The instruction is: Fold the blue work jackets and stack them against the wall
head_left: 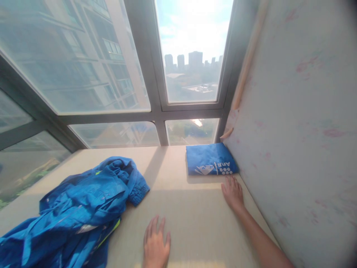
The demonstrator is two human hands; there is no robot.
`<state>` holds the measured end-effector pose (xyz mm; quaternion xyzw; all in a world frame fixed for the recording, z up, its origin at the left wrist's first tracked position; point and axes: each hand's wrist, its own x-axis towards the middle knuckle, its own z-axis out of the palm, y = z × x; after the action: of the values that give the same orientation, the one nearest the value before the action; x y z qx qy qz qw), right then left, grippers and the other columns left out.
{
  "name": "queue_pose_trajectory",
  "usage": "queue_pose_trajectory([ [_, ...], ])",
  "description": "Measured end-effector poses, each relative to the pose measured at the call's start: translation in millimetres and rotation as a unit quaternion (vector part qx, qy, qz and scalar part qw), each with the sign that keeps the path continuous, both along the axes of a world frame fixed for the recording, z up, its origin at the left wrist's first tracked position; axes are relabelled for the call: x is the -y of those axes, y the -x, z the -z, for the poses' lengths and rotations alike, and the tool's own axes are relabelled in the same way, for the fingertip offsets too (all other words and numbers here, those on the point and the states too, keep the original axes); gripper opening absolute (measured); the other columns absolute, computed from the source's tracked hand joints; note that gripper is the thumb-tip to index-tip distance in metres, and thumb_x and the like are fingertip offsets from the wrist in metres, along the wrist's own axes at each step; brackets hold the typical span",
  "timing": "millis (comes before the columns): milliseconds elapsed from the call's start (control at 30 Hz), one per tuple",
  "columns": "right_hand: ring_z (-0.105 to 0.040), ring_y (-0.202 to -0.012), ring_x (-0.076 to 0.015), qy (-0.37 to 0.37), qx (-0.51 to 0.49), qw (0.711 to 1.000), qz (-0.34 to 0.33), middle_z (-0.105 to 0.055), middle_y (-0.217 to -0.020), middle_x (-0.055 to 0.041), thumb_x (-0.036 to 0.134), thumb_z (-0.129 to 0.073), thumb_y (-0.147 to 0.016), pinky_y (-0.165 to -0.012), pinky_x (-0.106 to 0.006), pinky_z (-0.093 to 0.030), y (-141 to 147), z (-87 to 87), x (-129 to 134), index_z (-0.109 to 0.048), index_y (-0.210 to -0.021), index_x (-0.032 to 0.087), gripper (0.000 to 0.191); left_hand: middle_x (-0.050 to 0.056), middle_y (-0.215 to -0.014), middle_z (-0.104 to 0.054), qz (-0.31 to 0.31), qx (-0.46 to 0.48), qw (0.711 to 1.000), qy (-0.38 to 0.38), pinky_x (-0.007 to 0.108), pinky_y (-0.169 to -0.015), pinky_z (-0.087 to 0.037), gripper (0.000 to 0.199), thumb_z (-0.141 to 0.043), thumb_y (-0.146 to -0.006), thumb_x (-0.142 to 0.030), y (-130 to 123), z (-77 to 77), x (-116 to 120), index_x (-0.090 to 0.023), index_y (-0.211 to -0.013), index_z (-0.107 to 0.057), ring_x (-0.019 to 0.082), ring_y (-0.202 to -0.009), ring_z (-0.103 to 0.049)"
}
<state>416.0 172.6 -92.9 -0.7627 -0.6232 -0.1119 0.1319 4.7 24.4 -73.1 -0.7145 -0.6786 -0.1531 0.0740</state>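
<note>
A neatly folded blue garment (208,156) with white printed lettering and a logo lies near the window at the far right of the surface. Just in front of its near edge rests my right hand (233,192), fingers stretched out; whether the fingertips touch the cloth I cannot tell. My left hand (156,242) is at the bottom middle, fingers spread, with nothing in it. To its left a crumpled blue jacket (89,201) lies in a loose heap, with an elastic cuff and yellow-green trim showing.
Both garments lie on a pale wooden surface (178,208). Grey-framed windows (158,115) rise along its far and left sides. A wall (292,149) with faded floral paper borders the right, its paper peeling near the window corner.
</note>
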Motion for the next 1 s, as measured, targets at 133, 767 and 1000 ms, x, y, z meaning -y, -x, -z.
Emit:
queue_pose_trajectory([
  [133, -0.039, -0.139, -0.0326, 0.002, 0.012, 1.0, -0.003, -0.045, -0.15, -0.019, 0.037, -0.039, -0.099, -0.111, -0.047, -0.032, 2.1, 3.0, 7.4, -0.054, -0.139, 0.012, 0.05, 0.012, -0.14, -0.057, -0.004, -0.006, 1.0, -0.005, 0.047, -0.108, -0.042, 0.045, -0.052, -0.087, -0.029, -2.0, 0.3, -0.7, -0.022, -0.129, -0.066, 0.029, -0.129, -0.05],
  [767, -0.042, -0.136, -0.0322, 0.007, -0.013, 1.0, 0.003, -0.049, -0.147, -0.0203, 0.035, -0.04, -0.097, -0.109, -0.046, -0.032, 8.8, -10.9, 13.5, -0.056, -0.137, 0.01, 0.05, 0.012, -0.137, -0.06, -0.024, 0.021, 0.999, 0.026, 0.045, -0.11, -0.039, 0.044, -0.053, -0.087, -0.025, -14.1, -23.1, -0.8, -0.02, -0.129, -0.066, 0.029, -0.127, -0.051],
  [1000, -0.043, -0.134, -0.0324, 0.006, -0.005, 1.0, -0.006, -0.05, -0.145, -0.0199, 0.037, -0.04, -0.097, -0.107, -0.046, -0.032, 6.3, -11.0, 15.0, -0.057, -0.136, 0.01, 0.05, 0.015, -0.141, -0.056, -0.03, 0.033, 0.997, 0.057, 0.045, -0.112, -0.037, 0.044, -0.054, -0.088, -0.025, -19.8, -34.2, 2.6, -0.016, -0.13, -0.065, 0.03, -0.131, -0.049],
])
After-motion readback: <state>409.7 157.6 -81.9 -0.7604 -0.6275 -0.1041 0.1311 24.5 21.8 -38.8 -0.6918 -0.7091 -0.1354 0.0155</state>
